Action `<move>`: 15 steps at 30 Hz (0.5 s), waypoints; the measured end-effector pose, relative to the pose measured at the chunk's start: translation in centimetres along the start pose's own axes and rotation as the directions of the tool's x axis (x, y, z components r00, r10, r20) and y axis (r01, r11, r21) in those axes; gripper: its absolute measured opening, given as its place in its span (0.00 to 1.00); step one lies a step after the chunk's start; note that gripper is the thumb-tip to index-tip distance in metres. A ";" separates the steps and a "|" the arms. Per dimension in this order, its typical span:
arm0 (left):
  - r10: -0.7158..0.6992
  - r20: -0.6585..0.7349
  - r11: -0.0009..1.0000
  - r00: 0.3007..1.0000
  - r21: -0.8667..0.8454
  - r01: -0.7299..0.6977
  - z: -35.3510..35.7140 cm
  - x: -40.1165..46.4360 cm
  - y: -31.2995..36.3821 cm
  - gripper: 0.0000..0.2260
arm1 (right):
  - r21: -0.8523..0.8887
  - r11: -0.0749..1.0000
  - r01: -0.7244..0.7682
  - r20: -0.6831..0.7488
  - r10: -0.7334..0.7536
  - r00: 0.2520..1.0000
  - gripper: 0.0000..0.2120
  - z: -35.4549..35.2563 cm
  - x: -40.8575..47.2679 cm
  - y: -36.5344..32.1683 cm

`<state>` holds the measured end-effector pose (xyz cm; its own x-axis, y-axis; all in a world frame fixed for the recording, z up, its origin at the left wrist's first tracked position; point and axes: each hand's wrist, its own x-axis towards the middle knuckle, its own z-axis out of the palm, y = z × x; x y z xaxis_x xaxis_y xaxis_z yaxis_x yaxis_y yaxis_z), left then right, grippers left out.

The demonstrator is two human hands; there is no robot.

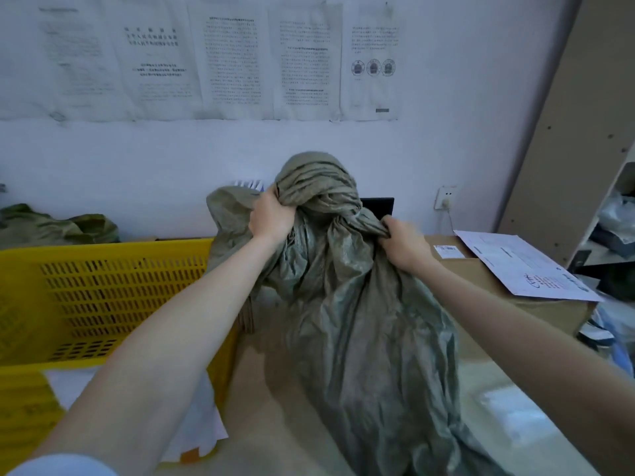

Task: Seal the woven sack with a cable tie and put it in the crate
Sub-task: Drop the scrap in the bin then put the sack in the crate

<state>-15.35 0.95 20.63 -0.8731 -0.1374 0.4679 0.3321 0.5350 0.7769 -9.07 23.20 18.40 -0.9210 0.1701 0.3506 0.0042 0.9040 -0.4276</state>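
Note:
A grey-green woven sack (pixel 360 331) stands on a brown cardboard surface in the middle of the view, its top bunched and twisted upward. My left hand (pixel 271 216) grips the gathered cloth on the left of the twist. On the right side my right hand (pixel 405 243) grips another twisted bunch of the sack's neck. A yellow slotted plastic crate (pixel 103 297) stands directly to the left of the sack, touching it. No cable tie shows in view.
Cardboard boxes (pixel 481 276) with a printed sheet (pixel 525 266) lie to the right. More green sacks (pixel 58 226) are piled behind the crate. A wall with posted papers is close behind; shelving stands at far right. White papers lie in the crate.

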 end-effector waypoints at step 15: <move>0.089 -0.380 0.913 0.921 -0.338 -0.228 -8.1 2.0 9.7 0.13 | 0.216 0.968 0.128 -0.462 -0.014 0.887 0.17 -10.1 4.8 -10.4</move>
<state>-10.98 -0.94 32.50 -0.6383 -0.3956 0.6604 0.6234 0.2377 0.7449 -9.65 18.59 32.92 -0.6366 0.3191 0.7020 -0.1979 0.8122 -0.5487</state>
